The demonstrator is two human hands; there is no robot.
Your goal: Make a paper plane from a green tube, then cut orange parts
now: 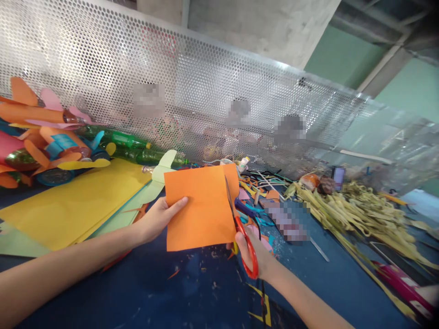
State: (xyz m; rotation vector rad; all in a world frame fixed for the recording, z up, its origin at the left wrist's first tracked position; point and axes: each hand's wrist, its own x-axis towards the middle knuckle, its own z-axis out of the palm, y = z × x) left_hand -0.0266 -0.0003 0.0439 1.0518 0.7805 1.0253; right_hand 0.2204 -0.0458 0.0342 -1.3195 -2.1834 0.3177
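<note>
Head cam showed L hand (154, 224) pinching orange paper (199, 210) over bench (154, 292), R hand (260, 256) closed round red scissors (252, 273), cut seemingly part done, w/ R strip (233, 179) apparently attached.

Likely a craft workshop: paper scraps (270, 242) (plus bottle models (58, 141)) cover a blue tabletop (137, 292).

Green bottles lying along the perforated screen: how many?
2 visible. The upper bottle has a green label and yellow cap; the lower bottle, green-capped, lies just in front of it. More may be hidden behind the paper shapes at left.
</note>
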